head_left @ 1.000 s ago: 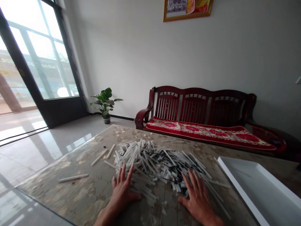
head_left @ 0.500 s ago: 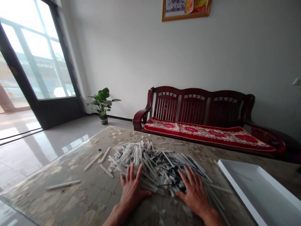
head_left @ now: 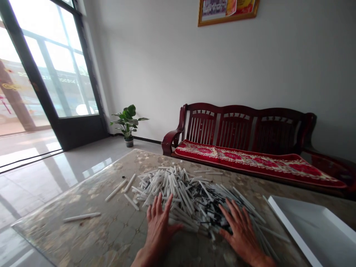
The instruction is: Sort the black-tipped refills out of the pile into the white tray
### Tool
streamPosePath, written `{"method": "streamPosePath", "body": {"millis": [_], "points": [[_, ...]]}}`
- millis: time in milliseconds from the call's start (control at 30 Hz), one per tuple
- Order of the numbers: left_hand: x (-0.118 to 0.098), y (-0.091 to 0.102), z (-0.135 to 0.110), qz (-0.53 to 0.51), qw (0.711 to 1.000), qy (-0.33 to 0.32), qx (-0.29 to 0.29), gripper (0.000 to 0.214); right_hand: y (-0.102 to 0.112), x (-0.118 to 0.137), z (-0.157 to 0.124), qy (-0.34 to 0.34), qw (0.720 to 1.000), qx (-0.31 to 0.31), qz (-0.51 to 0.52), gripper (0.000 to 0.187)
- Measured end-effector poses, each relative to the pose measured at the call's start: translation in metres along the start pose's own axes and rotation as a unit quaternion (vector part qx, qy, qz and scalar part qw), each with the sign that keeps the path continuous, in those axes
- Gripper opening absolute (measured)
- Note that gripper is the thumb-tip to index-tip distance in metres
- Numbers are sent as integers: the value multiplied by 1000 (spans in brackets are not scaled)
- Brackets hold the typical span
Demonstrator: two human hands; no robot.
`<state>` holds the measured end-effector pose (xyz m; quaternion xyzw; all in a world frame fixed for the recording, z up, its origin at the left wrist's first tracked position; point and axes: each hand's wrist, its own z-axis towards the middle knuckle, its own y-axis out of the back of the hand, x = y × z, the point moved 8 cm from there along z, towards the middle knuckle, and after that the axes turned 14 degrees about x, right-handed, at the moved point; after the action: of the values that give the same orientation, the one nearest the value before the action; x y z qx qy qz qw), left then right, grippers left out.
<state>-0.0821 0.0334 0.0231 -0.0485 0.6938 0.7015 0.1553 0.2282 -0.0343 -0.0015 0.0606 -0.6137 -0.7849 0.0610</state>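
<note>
A wide heap of thin white and black tubes (head_left: 178,185), like pen barrels and caps, lies on a patterned table (head_left: 111,237). My left hand (head_left: 160,222) is at the heap's near left edge, palm down, with fingers spread and thumb pointing right. At the near right edge, over the darker pieces (head_left: 215,204), is my right hand (head_left: 240,230), its fingers also spread. Neither hand grips anything; whether the fingertips touch the tubes is hard to tell. Several single white tubes (head_left: 82,217) lie apart on the left side.
A shallow white tray (head_left: 319,226) stands on the table at the right. Behind the table is a dark red wooden bench (head_left: 239,129) with a red patterned cover (head_left: 250,159). A potted plant (head_left: 128,120) and a glass door (head_left: 66,74) are at the left.
The whole view has swung slightly left, so everything sits further right. Both hands stay spread at the heap's near side, and a few tubes between them have shifted a little.
</note>
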Motion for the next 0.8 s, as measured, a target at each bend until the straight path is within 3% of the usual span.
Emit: {"method": "streamPosePath", "body": {"millis": [67,167,267,333,433,533,633,700,800], "points": [[41,30,-1,2,995,45,-86,69,6,19,-2,26,999,-20,1,82],[132,67,0,-38,959,222,-172,63,11,66,2,90,996,-17,8,97],[210,77,6,-92,904,375,-182,70,9,113,15,149,989,4,12,102],[236,69,19,-101,890,422,-138,75,6,132,27,153,988,17,26,103],[229,52,45,-59,924,370,-76,69,-4,142,42,140,987,56,54,103],[185,33,62,-16,968,244,-46,61,-13,141,47,130,984,100,74,97],[150,23,70,-40,991,121,-40,57,-19,138,47,121,982,118,86,97],[150,31,75,-51,992,87,-80,57,-22,140,46,132,979,122,95,98],[174,47,96,-15,986,101,-130,59,-24,148,48,162,973,124,106,98]]}}
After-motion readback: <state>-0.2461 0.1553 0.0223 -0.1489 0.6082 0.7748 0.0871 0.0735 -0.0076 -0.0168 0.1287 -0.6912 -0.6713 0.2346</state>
